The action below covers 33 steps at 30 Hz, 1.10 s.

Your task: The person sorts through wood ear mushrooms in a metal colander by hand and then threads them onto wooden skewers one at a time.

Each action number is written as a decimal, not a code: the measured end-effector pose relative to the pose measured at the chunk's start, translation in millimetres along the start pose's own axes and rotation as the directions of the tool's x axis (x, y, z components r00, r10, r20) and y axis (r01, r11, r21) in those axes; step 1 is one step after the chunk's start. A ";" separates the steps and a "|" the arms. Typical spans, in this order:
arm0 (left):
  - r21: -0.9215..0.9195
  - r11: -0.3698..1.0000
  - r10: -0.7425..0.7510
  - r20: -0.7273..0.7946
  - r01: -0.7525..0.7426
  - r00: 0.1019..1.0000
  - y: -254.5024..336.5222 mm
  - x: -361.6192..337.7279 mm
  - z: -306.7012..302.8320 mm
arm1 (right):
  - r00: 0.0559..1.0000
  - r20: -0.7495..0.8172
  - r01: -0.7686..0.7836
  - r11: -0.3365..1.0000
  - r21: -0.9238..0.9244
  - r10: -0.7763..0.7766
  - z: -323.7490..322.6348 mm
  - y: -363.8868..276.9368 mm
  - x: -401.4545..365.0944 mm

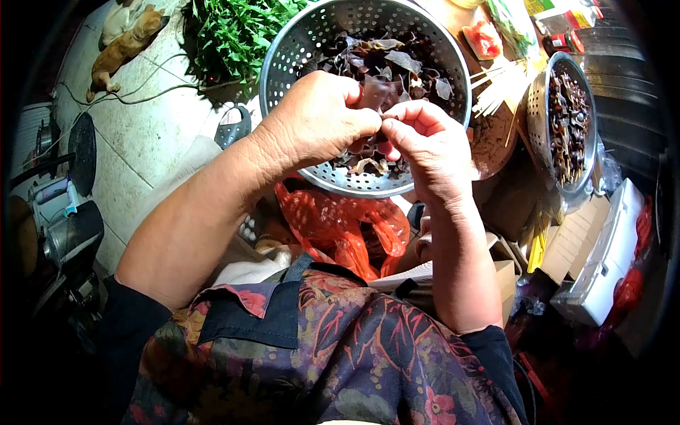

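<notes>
Head view: both my hands pinch one dark piece of wood ear fungus (380, 92) over a large perforated metal colander (278, 71).

My left hand (309, 117) and right hand (432, 147) meet at the fingertips, each thumb closed toward its forefinger with hardly a gap, and the piece spreads up from between them; how much of it each hand grips is hidden by my fingers. I hold it above the loose fungus (416, 62) heaped inside, probably so that any crumbs fall among the rest. A red plastic bag (322, 218) sits just below the colander's near rim. To my right, pale wooden skewers (501, 88) lie fanned beside a smaller colander (537, 106) with more dark fungus in it, likely placed within easy reach of my right hand.
</notes>
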<state>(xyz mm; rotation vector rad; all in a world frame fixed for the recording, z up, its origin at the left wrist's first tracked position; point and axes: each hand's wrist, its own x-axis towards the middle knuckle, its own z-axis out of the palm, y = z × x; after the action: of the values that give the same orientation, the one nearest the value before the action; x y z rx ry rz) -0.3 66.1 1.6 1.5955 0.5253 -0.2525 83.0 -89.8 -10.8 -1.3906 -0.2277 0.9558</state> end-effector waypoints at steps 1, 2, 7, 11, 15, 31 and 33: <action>-0.050 0.999 -0.014 0.016 0.015 1.000 1.0 -0.4 0.2 | 1.000 0.013 0.010 1.000 -0.024 -0.009 -0.2 -1.5 -1.3; -0.050 0.999 -0.015 0.017 0.016 1.000 2.2 -1.5 1.0 | 1.000 0.012 0.009 1.000 -0.024 -0.008 -0.1 -2.1 -2.4; -0.516 0.842 -0.128 0.089 0.155 0.988 4.2 -4.4 7.1 | 0.991 -0.030 0.131 0.989 -0.075 -0.133 3.7 -3.6 -4.9; -0.655 0.730 -0.183 0.084 0.192 0.980 5.8 -7.7 11.1 | 0.977 -0.079 0.195 0.979 -0.054 -0.199 12.6 -7.2 -8.8; -0.696 0.694 -0.162 0.102 0.187 0.982 -3.4 -7.7 13.7 | 0.959 -0.069 0.262 0.954 -0.143 -0.274 12.2 -3.5 -7.9; 0.340 0.918 0.276 -0.169 -0.207 0.946 -0.6 -15.7 13.9 | 0.960 -0.054 0.243 0.914 -0.326 -0.274 11.6 10.4 -5.1; 0.373 0.896 0.321 -0.173 -0.240 0.931 -4.8 -16.0 16.3 | 0.964 -0.055 0.230 0.923 -0.308 -0.259 9.8 12.6 -3.8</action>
<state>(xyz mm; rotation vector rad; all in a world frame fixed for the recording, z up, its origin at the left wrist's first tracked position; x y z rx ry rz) -14.0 47.3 3.1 2.0379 0.4319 0.0693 68.8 -86.7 -18.4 -1.6364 -0.4798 0.6631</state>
